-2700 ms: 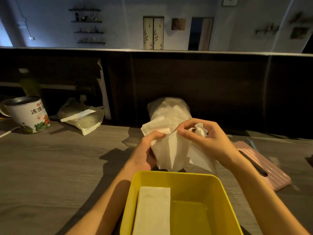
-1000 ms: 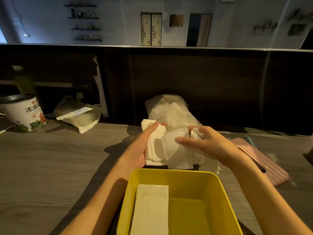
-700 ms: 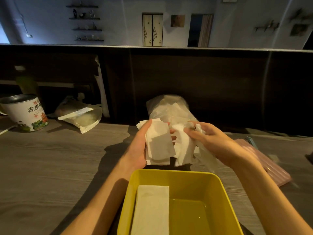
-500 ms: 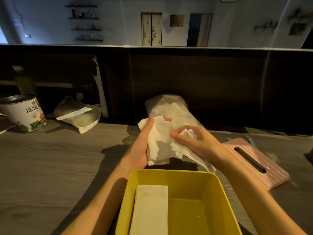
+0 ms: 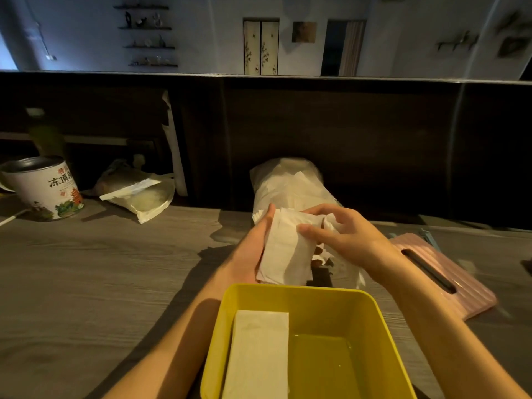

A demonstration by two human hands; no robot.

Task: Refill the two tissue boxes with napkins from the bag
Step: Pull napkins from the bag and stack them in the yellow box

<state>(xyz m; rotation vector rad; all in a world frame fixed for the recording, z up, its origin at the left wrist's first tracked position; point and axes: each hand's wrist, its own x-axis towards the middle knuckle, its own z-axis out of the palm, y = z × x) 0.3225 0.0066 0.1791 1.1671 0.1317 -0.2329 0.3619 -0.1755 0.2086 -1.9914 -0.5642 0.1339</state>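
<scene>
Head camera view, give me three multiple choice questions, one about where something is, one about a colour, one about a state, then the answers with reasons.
1. Where does the pink lid with the slot lie?
A. on the table, right of the yellow tissue box
B. inside the yellow tissue box
C. on top of the tea tin

2. What colour is the open tissue box nearest the camera?
A. blue
B. yellow
C. white

3. What is the state of the stack of napkins above the box?
A. lying flat on the table
B. held between the left hand and the right hand
C. sealed in the bag

Answers: 1 A, the lid rests flat on the table past the right forearm. 2 B, its walls are yellow. 3 B, the left hand grips the stack's edge and the right hand holds its other side.
</scene>
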